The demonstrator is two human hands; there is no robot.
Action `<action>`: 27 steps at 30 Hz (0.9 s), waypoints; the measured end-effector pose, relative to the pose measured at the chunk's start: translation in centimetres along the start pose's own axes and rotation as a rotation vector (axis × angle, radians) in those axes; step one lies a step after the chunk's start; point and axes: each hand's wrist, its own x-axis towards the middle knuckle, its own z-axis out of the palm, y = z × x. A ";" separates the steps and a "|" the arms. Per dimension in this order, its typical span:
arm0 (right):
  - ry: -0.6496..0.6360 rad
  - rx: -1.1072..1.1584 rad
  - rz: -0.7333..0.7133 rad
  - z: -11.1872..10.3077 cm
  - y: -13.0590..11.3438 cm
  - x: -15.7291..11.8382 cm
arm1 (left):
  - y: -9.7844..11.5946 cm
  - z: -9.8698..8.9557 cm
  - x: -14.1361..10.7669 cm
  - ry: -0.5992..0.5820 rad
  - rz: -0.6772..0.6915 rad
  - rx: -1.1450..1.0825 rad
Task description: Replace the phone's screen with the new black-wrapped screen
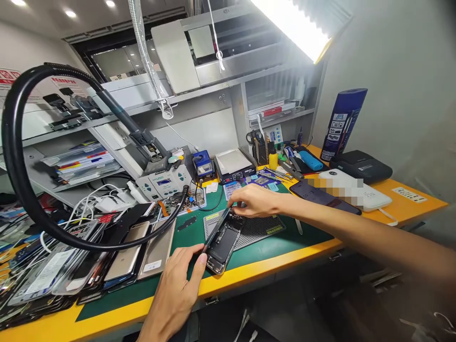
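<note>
An opened phone (223, 244) lies on a grey perforated mat (256, 232), its inner parts and black battery showing. Along its left side a thin dark panel (216, 228) stands tilted up. My left hand (181, 280) pinches the lower end of this panel between thumb and fingers, by the phone's near corner. At the far end, my right hand (251, 201) has its fingers closed on the panel's upper end, above the phone's top.
Stacked phones (128, 251) fill the left. A black hose (14, 142) arches over them. Behind stand a soldering station (166, 183), a blue device (203, 164) and a tool holder (260, 149). A dark phone (324, 195) and white power bank (356, 190) lie right.
</note>
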 end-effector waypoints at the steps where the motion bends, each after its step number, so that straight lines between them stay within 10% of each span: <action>1: -0.005 -0.002 0.004 0.0 0.0 0.0 | -0.1 0.1 0.0 0.013 0.019 0.010; 27: -0.009 0.057 0.044 0.3 0.2 0.9 | -1.8 2.5 -0.3 0.456 0.386 0.181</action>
